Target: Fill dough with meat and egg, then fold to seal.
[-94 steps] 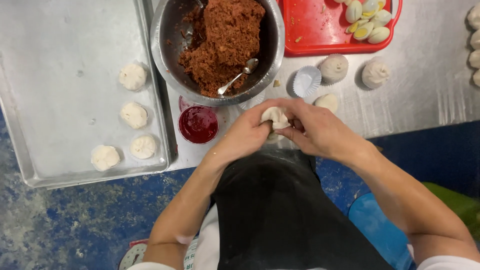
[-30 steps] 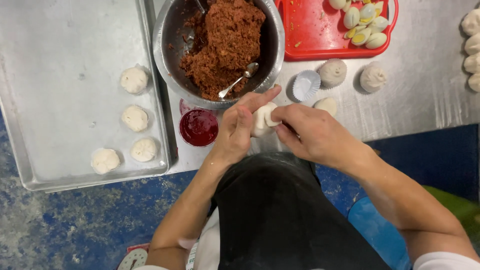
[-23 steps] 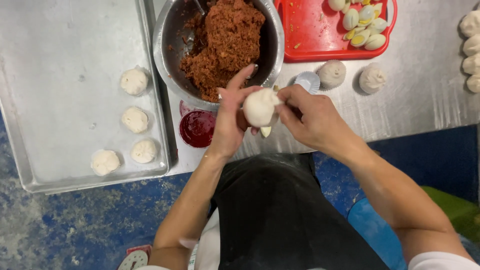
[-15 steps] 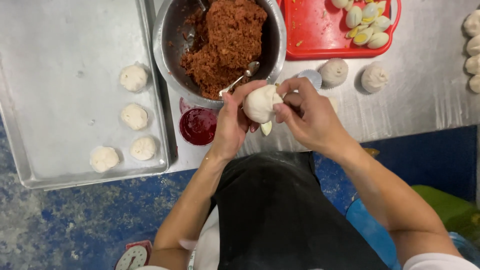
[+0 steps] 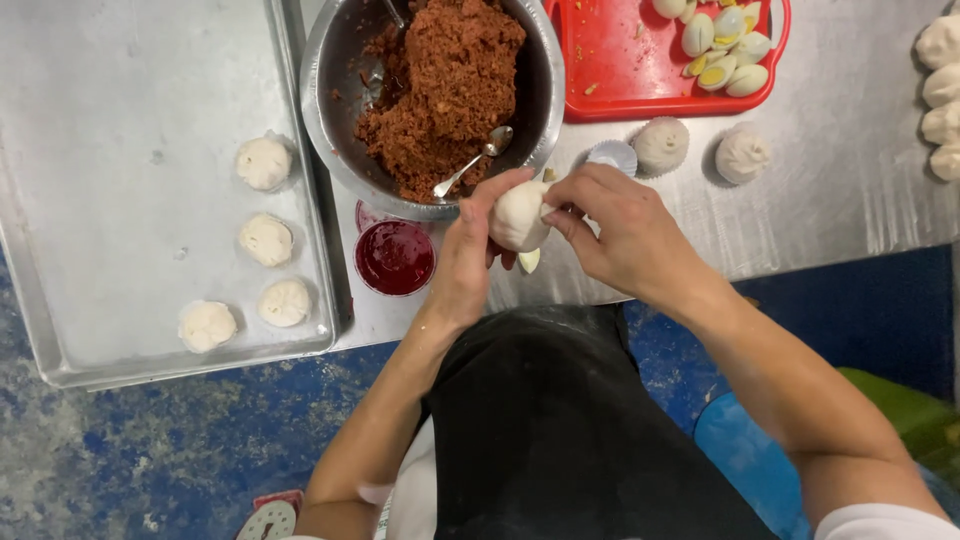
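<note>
Cupping a white dough ball from below and behind, the left hand curls its thumb and fingers around it, closed on the dough. The right hand comes in from the other side, its fingertips pinched against the ball's edge, so the dough sits squeezed between both hands just above the table's near edge. A small pale piece shows under the ball; whether it is dough or filling I cannot tell.

Just beyond the hands stands a metal bowl heaped with reddish-brown minced filling, with a spoon lying in it, its bowl end toward the hands. Close to the left hand, on its outer side, sits a small round cup of red sauce. Further out on that side lies a large metal tray carrying four shaped buns.

Beyond the right hand are a paper cup liner and two finished buns, the second a little further out. Behind them a red tray holds halved boiled eggs. Well off to the right hand's outer side, a column of dough portions runs along the edge of view. All of this rests on a steel table. The person wears a black apron.
</note>
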